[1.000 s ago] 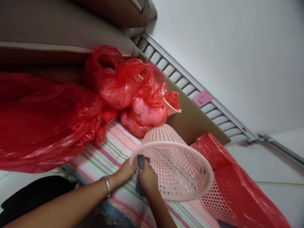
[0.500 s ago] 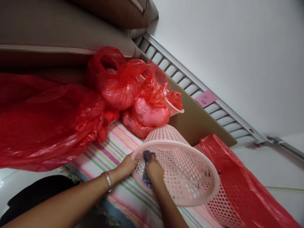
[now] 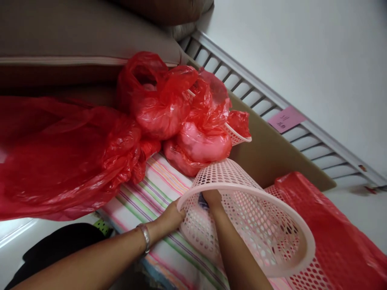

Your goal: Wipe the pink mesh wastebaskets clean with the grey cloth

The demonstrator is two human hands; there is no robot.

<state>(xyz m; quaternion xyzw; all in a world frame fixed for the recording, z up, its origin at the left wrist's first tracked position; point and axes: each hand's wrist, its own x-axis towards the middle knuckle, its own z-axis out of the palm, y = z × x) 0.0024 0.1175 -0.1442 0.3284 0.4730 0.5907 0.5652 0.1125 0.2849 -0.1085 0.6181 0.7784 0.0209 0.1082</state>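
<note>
A pink perforated plastic basket (image 3: pixel 287 205) lies tilted on its side, its wide mouth facing me. Gripping its left rim is my left hand (image 3: pixel 173 215), with a silver bracelet at the wrist. My right hand (image 3: pixel 213 198) reaches inside the basket, closed on a dark purplish cloth (image 3: pixel 203 201) against the inner wall. Most of the cloth is hidden by the hand and the rim. Striped fabric (image 3: pixel 169 181) in white, pink and green lies under the basket.
Tied red plastic bags (image 3: pixel 163 112) sit behind the basket, and a large red bag (image 3: pixel 60 157) spreads at left. On the right, another perforated basket (image 3: pixel 311 274) is partly covered by a red bag (image 3: pixel 335 225). A metal rail (image 3: pixel 250 72) carrying a pink note (image 3: pixel 286 119) runs along the wall.
My right hand has moved deeper into the basket with the cloth, and more of the forearm is now inside. The whole scene has shifted slightly right in view.
</note>
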